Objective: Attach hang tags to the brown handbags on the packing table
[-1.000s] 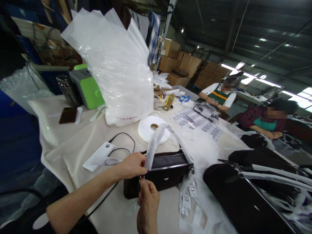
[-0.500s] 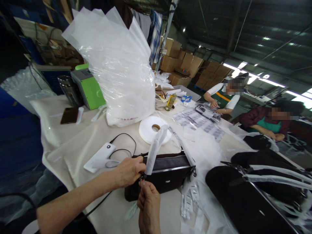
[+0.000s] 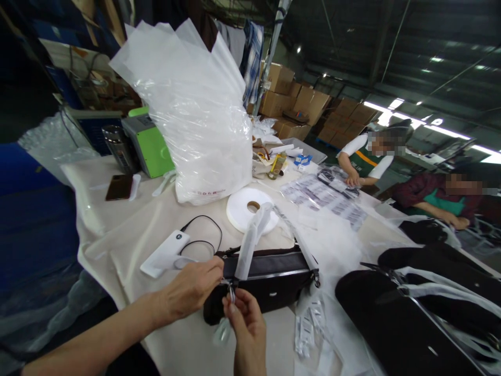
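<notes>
A black handbag (image 3: 270,292) stands on the cloth-covered table, with a silver zip along its top and a small metal plate on its front. Its raised handle (image 3: 247,248) is wrapped in white film. At the bag's left end my left hand (image 3: 195,286) is closed in a pinch against the zip's end; what lies between its fingertips is hidden. Just below, my right hand (image 3: 248,321) pinches a small shiny metal piece (image 3: 232,294) hanging near the handle's base. A clear plastic wrapping (image 3: 222,332) hangs beneath that hand.
Behind the bag lies a white tape roll (image 3: 237,210); a white power bank (image 3: 164,253) with a black cable is left of it. A tall stack of plastic bags (image 3: 207,130) stands beyond. More black bags (image 3: 387,318) lie at right. Two co-workers sit across the table.
My left hand has shifted slightly down and left, away from the handle's base. My right hand has turned, its fingers opening to view around the metal piece. The camera view has shifted a little.
</notes>
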Demonstrator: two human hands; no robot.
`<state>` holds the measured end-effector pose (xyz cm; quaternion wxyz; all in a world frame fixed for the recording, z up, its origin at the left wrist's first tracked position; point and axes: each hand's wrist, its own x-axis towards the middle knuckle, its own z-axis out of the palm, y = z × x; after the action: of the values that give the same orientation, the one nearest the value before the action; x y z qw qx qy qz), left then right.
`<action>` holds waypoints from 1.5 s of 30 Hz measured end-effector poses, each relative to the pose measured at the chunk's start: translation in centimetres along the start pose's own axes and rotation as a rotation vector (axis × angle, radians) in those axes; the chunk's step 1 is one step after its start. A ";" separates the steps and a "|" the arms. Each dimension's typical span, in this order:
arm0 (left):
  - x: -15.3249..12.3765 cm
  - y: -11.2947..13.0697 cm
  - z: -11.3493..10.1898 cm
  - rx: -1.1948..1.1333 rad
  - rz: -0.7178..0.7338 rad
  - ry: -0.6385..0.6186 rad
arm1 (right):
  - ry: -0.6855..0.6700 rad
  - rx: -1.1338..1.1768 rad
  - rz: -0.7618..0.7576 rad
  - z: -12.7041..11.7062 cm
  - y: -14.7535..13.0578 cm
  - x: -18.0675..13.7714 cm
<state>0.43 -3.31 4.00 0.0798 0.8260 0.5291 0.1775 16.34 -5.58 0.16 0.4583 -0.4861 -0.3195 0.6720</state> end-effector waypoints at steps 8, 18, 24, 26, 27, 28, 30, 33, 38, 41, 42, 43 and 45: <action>-4.6 0.9 0.4 -0.098 0.090 0.342 | 0.037 -0.125 0.075 1.5 0.7 -0.9; -6.2 1.9 2.8 -0.345 -0.035 0.329 | -0.030 0.459 0.512 3.3 0.6 -0.2; -4.7 2.5 3.3 -1.037 -0.760 0.088 | -0.017 0.364 0.450 2.8 0.9 0.1; -3.8 2.9 3.0 -1.190 -0.891 0.005 | 0.012 0.345 0.434 2.7 0.8 0.1; -3.4 3.1 2.8 -1.217 -0.934 -0.003 | 0.018 0.345 0.428 2.6 0.8 0.1; -3.2 3.3 2.6 -1.228 -0.970 0.003 | 0.018 0.348 0.426 2.6 0.8 0.1; -2.9 3.5 2.3 -1.244 -1.023 0.036 | 0.018 0.356 0.431 2.5 0.8 0.0; -3.1 3.4 2.5 -1.274 -1.024 0.073 | 0.017 0.358 0.441 2.5 0.6 -0.2; -3.5 3.4 3.3 -1.254 -1.024 0.233 | 0.051 0.347 0.432 2.7 0.4 -0.1; -3.2 3.8 3.0 -1.320 -1.051 0.313 | 0.027 0.325 0.419 2.6 1.0 0.0; -3.1 3.9 2.9 -1.376 -1.056 0.329 | 0.007 0.301 0.420 2.3 1.3 -0.1; -3.0 4.1 2.7 -1.447 -1.051 0.334 | -0.022 0.254 0.418 2.0 1.7 -0.1; -2.8 4.2 2.5 -1.593 -1.023 0.324 | -0.051 0.089 0.322 1.2 2.3 -0.5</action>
<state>3.85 -7.44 2.46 0.6115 0.1637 0.5542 0.5405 14.57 -6.87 -1.33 0.3575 -0.4931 -0.2189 0.7623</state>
